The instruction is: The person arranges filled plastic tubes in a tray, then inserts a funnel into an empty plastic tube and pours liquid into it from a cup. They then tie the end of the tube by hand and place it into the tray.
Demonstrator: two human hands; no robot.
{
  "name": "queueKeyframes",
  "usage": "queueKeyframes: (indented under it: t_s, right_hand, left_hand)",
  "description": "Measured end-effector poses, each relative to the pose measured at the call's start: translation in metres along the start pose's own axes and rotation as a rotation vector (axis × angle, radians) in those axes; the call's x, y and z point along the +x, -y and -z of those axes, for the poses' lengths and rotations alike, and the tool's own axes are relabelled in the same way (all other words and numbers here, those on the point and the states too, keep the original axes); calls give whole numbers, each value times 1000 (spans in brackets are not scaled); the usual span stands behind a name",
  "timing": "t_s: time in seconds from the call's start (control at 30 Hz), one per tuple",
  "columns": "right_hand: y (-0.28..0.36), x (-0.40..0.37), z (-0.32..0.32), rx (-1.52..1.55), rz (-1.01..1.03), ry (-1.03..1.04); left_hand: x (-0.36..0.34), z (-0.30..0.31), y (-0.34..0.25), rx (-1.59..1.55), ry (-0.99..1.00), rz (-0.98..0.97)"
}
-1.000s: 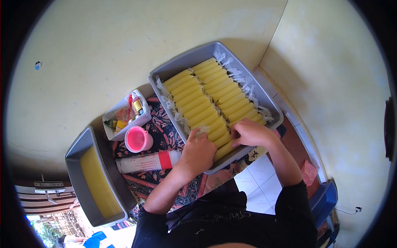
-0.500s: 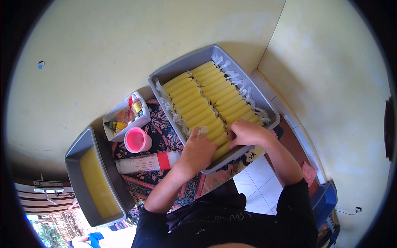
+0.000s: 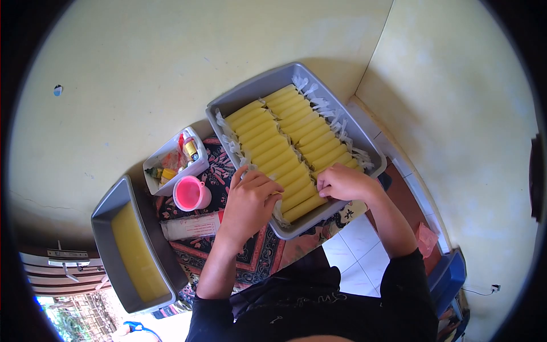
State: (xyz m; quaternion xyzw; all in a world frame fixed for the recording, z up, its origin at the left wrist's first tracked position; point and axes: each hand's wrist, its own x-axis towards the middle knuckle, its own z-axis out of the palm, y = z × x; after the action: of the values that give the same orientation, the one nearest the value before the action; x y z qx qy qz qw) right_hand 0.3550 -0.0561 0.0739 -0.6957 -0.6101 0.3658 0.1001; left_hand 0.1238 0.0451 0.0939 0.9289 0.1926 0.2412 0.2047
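Note:
Two rows of long, yellow-filled plastic tubes with tied clear ends lie side by side in a grey tub. My left hand is at the tub's left rim. Its thumb and fingers are closed at the whitish tied end of the nearest yellow tube. My right hand bends over the other end of that tube, with thumb and fingertips pinched against it. That tube lies in line with the others, along the tub's near wall.
Left of the tub stand a pink cup, a white basket of small bottles and packets, and a red-and-white plastic pack. A second grey tub holds yellow liquid. Patterned cloth lies beneath.
My left hand has moved left, from above the tubes to the tub's rim, uncovering the nearest tube. My right hand stays at about the same place.

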Motion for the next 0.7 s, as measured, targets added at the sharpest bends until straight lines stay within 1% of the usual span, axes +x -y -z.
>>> queueKeyframes:
  t_s: [0.03, 0.17, 0.27, 0.33, 0.37, 0.43, 0.53, 0.7]
  right_hand:
    - [-1, 0, -3, 1, 54, -5]
    - [-1, 3, -10, -70, 91, -16]
    - [1, 0, -7, -59, 88, -6]
    - [2, -2, -4, -44, 51, -106]
    - [4, -2, -2, -44, 52, -105]
    - [8, -4, 0, -3, -35, -196]
    - [1, 3, -11, -76, 17, -186]
    - [4, 8, -15, -63, 3, -214]
  left_hand:
    - [-1, 0, 1, 2, -1, 1]
    - [-6, 0, 1, -21, 20, -21]
    - [-8, 1, -1, -35, 7, -23]
    - [-9, 2, -2, -36, -5, -20]
    - [-10, 4, -3, -40, -17, -17]
    - [-13, 4, -3, -45, -27, -14]
    - [-17, 4, -1, -56, -65, -8]
    - [-26, 7, -2, -84, -91, 12]
